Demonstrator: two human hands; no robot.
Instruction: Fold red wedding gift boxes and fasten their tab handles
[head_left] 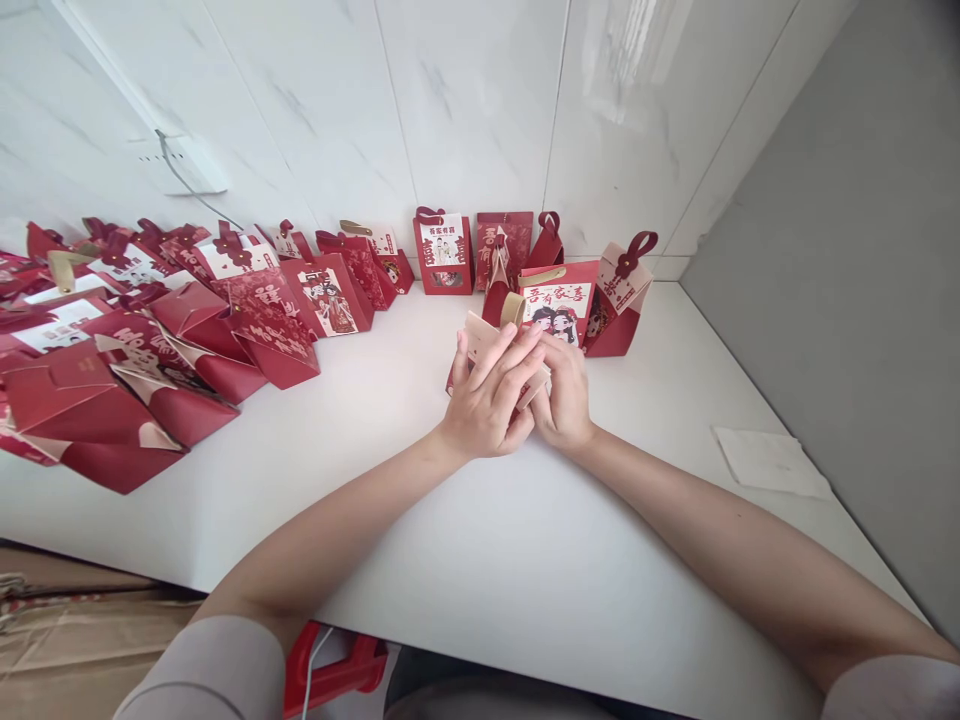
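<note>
A small red and cream paper gift box (478, 336) is between my two hands, just above or on the white table (480, 540). My left hand (486, 398) lies across its near side with the fingers long and slightly apart. From the right, my right hand (565, 395) curls around the box, its fingertips partly behind the left ones. Most of the box is hidden by the hands. Close behind stand a red gift box with a cartoon couple (559, 300) and a box with a dark red ribbon loop (621, 295).
Many red gift boxes (274, 325) crowd the table's left side. Another box (442, 255) stands by the marbled wall. A white tissue (772, 460) lies near the right edge, beside a grey panel (862, 300). Below the front edge are a red plastic object (337, 672) and brown cardboard (75, 650).
</note>
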